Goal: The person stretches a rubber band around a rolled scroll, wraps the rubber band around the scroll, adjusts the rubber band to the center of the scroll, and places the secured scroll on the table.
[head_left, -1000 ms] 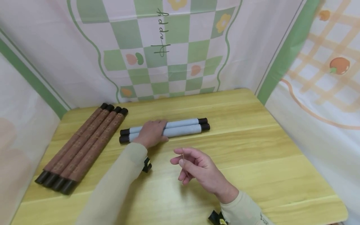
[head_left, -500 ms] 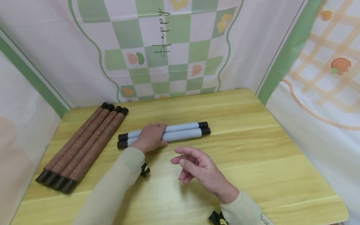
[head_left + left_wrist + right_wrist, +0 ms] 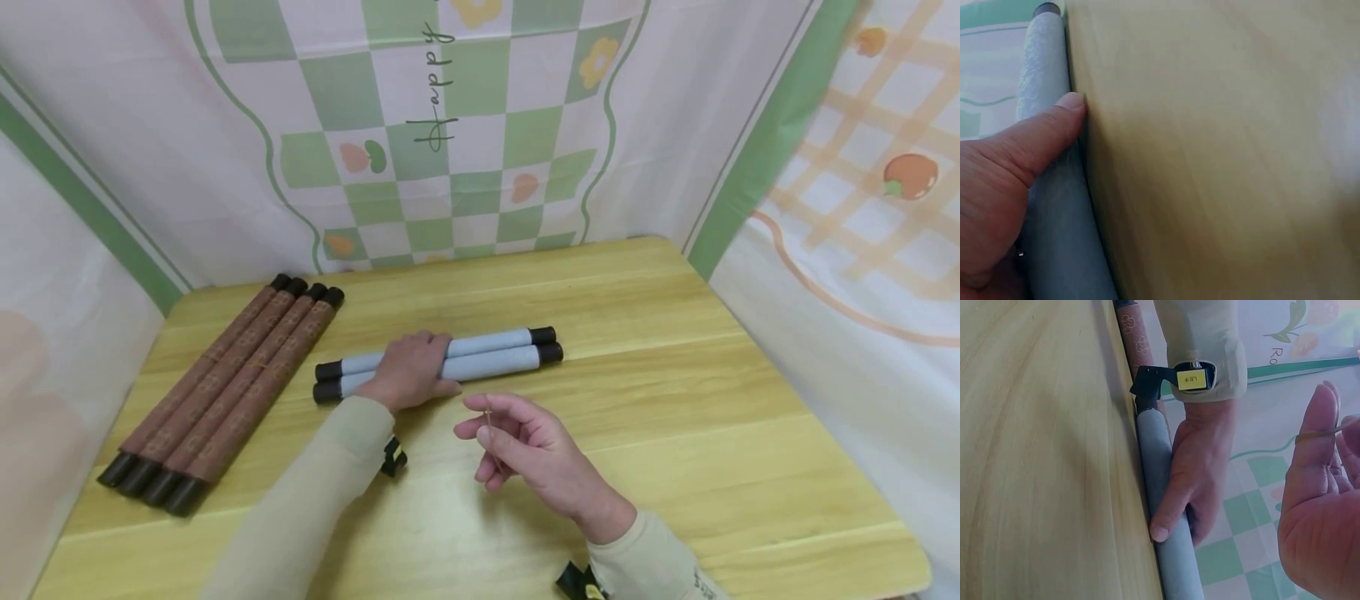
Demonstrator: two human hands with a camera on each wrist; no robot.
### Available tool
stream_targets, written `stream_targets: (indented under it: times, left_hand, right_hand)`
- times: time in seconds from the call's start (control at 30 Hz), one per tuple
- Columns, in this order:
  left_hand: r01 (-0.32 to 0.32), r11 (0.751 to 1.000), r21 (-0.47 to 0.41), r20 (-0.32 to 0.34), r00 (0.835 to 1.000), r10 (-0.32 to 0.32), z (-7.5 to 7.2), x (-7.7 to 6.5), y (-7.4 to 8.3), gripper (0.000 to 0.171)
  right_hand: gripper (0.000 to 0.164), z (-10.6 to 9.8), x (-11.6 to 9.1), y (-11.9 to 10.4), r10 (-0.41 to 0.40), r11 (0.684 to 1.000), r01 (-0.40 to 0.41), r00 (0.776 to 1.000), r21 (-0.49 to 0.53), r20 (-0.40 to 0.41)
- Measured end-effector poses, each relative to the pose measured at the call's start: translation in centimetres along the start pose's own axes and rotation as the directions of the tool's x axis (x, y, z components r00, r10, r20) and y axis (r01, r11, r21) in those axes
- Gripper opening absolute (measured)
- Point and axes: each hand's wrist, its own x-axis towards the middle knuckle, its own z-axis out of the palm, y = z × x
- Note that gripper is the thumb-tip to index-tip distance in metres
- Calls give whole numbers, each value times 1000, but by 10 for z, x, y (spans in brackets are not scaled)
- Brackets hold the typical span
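Two light-blue scrolls (image 3: 491, 362) with black end knobs lie side by side across the middle of the table. My left hand (image 3: 408, 371) grips both from above, left of their middle, its thumb along the near scroll. That thumb (image 3: 1041, 137) shows across the blue roll in the left wrist view; the other fingertips are hidden behind the scrolls. In front of the scrolls, my right hand (image 3: 536, 450) is raised, palm turned left. It holds a thin tan rubber band (image 3: 1316, 434), looped round the thumb and stretched across to the fingers.
Several brown patterned scrolls (image 3: 225, 392) with black ends lie slanted in a row at the table's left. The wooden table (image 3: 675, 433) meets a printed green-and-white cloth (image 3: 480, 150) at its back edge. A black camera mount (image 3: 1194, 378) sits on the left wrist.
The light-blue scrolls have shifted slightly toward me. My left hand has then slid a little to the right along them. The right hand has stayed nearly still with the rubber band.
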Motion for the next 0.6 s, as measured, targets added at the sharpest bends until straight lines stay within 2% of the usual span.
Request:
stream_targets:
  times: [0.2, 0.37, 0.6]
  left_hand:
    - [-3, 1000, -10, -5, 1000, 3, 4, 7, 9, 96]
    - [3, 1000, -14, -36, 999, -4, 7, 9, 12, 92]
    - [-36, 999, 26, -89, 995, 38, 10, 7, 14, 86]
  right_hand:
    - [35, 1, 0, 0, -2, 999, 2, 1000, -38, -11]
    - [35, 0, -1, -1, -6, 997, 4, 1000, -74, -19]
    - [35, -4, -3, -1, -24, 993, 19, 999, -121, -41]
